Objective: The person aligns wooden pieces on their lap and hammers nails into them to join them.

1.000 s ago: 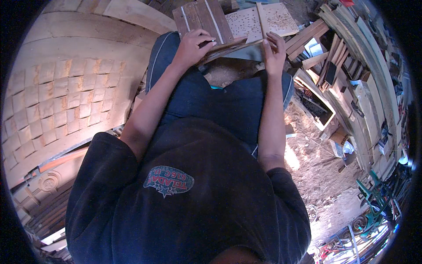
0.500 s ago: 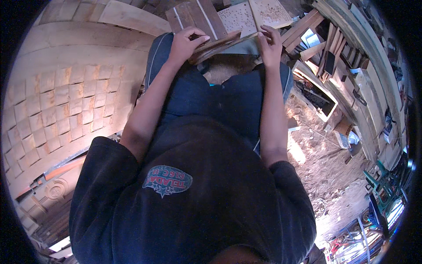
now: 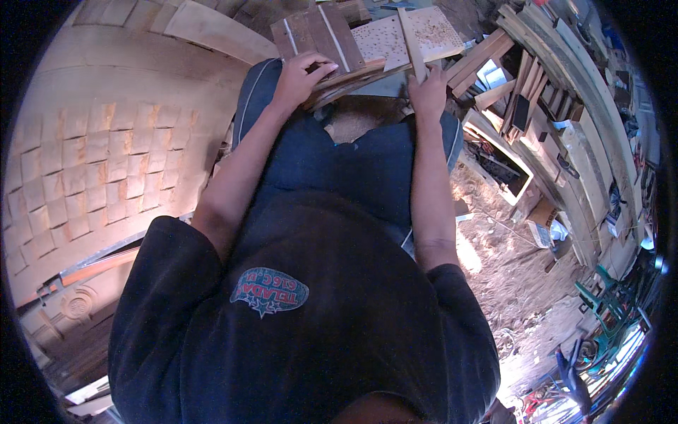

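A dark brown wooden board [image 3: 304,37] with two pale stripes lies across the far side of my lap. My left hand [image 3: 300,81] is at its near left corner, thumb and fingers curled together over the edge; what lies under the fingers is partly hidden. My right hand [image 3: 428,95] is closed on the near end of a narrow wooden strip [image 3: 411,42]. That strip slants away from me across a pale board dotted with many small holes [image 3: 378,41]. Below the boards' near edge, more wood edges [image 3: 335,90] show between my hands.
A large panel with a woven-block pattern [image 3: 99,162] stands on my left, above a carved piece [image 3: 78,304]. To the right lie stacked timber offcuts [image 3: 526,92], an open wooden box [image 3: 519,187] and long planks [image 3: 600,134]. Green plastic furniture [image 3: 600,297] sits at lower right.
My right hand, earlier with thumb and fingers apart beside the strip, has closed on its end. The strip has come nearer to me. My left hand stays at the board's corner.
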Available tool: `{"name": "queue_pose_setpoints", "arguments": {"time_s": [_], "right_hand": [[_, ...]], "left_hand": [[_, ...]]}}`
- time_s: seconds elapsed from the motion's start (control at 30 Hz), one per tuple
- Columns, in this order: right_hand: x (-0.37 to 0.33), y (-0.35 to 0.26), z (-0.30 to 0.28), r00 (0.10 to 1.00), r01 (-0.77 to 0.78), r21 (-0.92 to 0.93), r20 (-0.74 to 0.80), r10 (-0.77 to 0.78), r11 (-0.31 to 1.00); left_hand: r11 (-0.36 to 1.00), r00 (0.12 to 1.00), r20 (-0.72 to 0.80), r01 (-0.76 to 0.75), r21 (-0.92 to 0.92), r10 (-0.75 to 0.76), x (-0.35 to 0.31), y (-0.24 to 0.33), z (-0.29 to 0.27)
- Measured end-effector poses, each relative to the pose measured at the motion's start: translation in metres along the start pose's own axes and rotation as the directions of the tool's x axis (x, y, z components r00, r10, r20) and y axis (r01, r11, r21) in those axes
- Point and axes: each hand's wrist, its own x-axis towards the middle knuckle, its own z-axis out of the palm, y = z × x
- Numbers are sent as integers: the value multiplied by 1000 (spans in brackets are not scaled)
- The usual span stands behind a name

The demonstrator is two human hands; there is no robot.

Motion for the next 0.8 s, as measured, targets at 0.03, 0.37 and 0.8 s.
{"name": "queue_pose_setpoints", "arguments": {"time_s": [0.03, 0.37, 0.8], "right_hand": [[-1, -2, -2, 1000, 8, -3, 2, -8, 1000], [2, -25, -2, 980, -143, -64, 128, 150, 988], [-35, -54, -38, 931, -364, 766, 291, 219, 531]], "left_hand": [[1000, 999, 26, 29, -1, -29, 1, 3, 1], [991, 991, 11, -130, 17, 130, 1, -20, -1], [980, 981, -22, -191, 50, 192, -3, -18, 2]]}}
